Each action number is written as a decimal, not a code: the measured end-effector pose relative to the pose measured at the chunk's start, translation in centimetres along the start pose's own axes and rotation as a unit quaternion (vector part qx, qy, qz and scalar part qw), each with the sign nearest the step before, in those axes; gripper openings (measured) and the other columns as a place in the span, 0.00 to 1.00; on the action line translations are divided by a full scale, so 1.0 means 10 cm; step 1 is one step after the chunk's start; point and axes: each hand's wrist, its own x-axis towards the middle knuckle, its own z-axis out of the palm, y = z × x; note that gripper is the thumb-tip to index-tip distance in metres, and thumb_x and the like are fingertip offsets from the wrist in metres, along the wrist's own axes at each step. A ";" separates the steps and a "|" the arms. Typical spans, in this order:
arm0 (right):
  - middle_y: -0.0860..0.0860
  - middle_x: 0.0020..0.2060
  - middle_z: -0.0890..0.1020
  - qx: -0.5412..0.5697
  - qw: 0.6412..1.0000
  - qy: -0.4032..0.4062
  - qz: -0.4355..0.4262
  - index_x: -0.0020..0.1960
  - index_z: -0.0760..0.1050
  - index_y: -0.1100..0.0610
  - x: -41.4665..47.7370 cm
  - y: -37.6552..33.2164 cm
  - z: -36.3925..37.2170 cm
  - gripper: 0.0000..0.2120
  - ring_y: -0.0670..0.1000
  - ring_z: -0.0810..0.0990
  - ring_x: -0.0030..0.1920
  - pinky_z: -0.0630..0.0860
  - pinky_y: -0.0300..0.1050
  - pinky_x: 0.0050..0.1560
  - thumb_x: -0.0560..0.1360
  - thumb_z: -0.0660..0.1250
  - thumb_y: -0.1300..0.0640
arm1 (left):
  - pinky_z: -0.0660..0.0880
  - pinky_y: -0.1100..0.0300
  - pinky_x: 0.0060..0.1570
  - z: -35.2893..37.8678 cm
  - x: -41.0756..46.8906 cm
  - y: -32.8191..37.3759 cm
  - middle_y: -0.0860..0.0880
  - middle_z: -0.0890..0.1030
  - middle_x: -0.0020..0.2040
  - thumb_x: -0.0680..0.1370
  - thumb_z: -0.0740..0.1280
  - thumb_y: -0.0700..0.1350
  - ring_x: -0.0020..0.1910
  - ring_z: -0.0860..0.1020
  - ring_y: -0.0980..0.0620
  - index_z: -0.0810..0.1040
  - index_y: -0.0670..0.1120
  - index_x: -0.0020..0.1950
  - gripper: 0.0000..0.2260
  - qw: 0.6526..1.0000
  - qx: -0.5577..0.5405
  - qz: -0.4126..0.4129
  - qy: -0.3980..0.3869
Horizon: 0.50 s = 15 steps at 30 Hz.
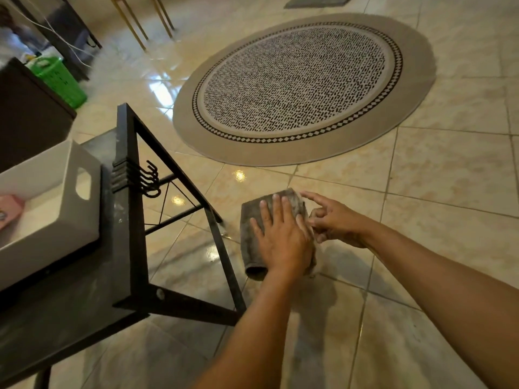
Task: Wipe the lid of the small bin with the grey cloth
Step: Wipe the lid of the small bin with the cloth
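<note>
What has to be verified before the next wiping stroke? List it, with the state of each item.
1. Grey cloth spread over the top of the bin: ok, it covers the top and drapes down the near side.
2. Left hand flat on the cloth: ok, palm down with fingers spread.
3. Right hand steadying at the cloth's right edge: ok, fingers are at the edge.
4. Bin lid visible and shut: cannot tell, the cloth and hands hide it.
5. Room for the stroke on the left: ok, the black table frame stands apart from the cloth.
6. Dirt left on the lid: cannot tell.
</note>
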 end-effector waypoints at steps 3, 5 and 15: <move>0.53 0.32 0.72 0.008 1.000 0.001 -0.001 0.78 0.58 0.45 0.00 0.01 0.00 0.36 0.49 0.74 0.31 0.79 0.41 0.32 0.77 0.63 0.71 | 0.37 0.42 0.75 0.05 -0.21 -0.14 0.50 0.37 0.80 0.84 0.42 0.55 0.76 0.31 0.47 0.39 0.52 0.79 0.25 1.000 -0.020 -0.004 0.012; 0.52 0.31 0.72 -0.003 1.000 0.006 -0.005 0.77 0.59 0.44 0.02 0.02 0.00 0.35 0.48 0.74 0.30 0.78 0.41 0.32 0.77 0.61 0.71 | 0.35 0.42 0.75 0.16 -0.47 -0.09 0.51 0.37 0.80 0.82 0.39 0.57 0.76 0.31 0.48 0.40 0.53 0.78 0.25 0.999 -0.013 0.033 0.024; 0.47 0.26 0.74 0.001 1.000 0.001 -0.007 0.77 0.58 0.45 0.01 0.03 0.02 0.35 0.46 0.75 0.28 0.79 0.42 0.32 0.77 0.63 0.70 | 0.37 0.41 0.75 -0.01 0.02 -0.14 0.51 0.39 0.81 0.85 0.43 0.54 0.77 0.33 0.48 0.42 0.52 0.80 0.24 1.000 -0.014 -0.007 0.013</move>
